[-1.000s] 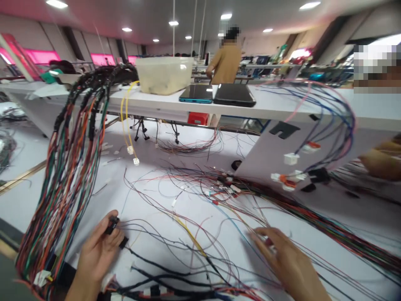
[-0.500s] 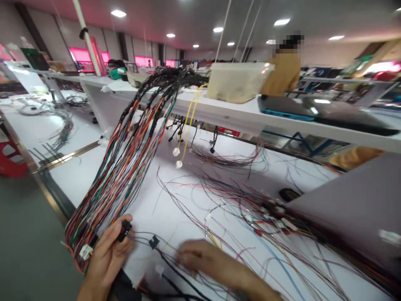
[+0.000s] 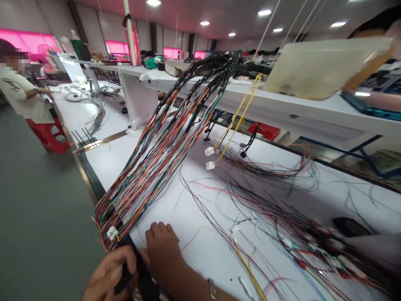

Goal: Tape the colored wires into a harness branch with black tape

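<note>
At the bottom of the view my left hand [image 3: 109,276] is closed around a black connector [image 3: 124,278], which the fingers partly cover. Just to its right is my right hand [image 3: 164,248], its fingers curled down over the white table; whatever they hold is hidden. A thick bundle of multicoloured wires [image 3: 163,154] slopes down from the shelf and ends left of my hands. On that bundle's lower end sits a white connector [image 3: 112,233]. Black material [image 3: 145,276], partly hidden, lies between and below my hands.
Loose thin wires [image 3: 266,209] spread over the table's right side. Two white connectors [image 3: 209,165] hang on yellow wires from the shelf [image 3: 307,108]. A translucent bin [image 3: 326,67] stands up there. A person [image 3: 25,92] is near a red stool [image 3: 52,136] at far left.
The camera has turned left, so the scene sits further right. My right hand has moved in close beside my left, which is lower in view. A person at far left has come into view.
</note>
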Action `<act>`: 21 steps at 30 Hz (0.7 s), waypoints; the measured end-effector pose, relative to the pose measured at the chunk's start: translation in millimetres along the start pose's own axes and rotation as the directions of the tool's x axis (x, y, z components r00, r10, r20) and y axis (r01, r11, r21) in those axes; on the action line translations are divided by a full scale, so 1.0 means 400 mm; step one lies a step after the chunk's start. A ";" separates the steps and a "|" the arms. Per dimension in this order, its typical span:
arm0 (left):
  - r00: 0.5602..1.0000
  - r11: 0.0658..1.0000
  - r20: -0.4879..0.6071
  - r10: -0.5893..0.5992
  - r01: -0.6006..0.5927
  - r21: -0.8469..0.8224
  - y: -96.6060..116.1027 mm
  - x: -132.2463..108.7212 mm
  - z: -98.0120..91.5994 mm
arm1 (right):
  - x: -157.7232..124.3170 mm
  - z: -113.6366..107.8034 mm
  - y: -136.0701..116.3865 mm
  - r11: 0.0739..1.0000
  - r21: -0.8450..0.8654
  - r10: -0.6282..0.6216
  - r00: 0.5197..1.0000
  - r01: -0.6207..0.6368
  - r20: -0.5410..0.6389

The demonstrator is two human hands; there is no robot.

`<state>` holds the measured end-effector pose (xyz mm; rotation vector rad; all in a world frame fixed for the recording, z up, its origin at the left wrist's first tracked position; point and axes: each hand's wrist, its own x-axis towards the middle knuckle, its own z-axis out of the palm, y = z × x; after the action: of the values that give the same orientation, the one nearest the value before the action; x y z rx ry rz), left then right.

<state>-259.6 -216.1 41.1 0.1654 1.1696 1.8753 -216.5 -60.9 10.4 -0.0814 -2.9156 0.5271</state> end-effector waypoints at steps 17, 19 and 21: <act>0.968 0.844 0.041 0.247 -0.236 0.481 0.036 0.228 0.207 | -0.034 -0.195 0.146 0.974 -0.068 0.177 0.914 -0.216 -0.365; 0.941 0.794 0.031 0.336 -0.301 0.529 0.042 0.239 0.226 | -0.036 -0.204 0.152 0.972 -0.008 0.215 0.898 -0.237 -0.383; 0.926 0.767 0.034 0.375 -0.331 0.549 0.048 0.245 0.237 | -0.037 -0.219 0.153 0.947 0.194 0.310 0.884 -0.256 -0.349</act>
<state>-279.7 -84.4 76.2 0.6815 1.8176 1.8156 -184.6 25.2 67.3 -0.5368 -2.4925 0.6786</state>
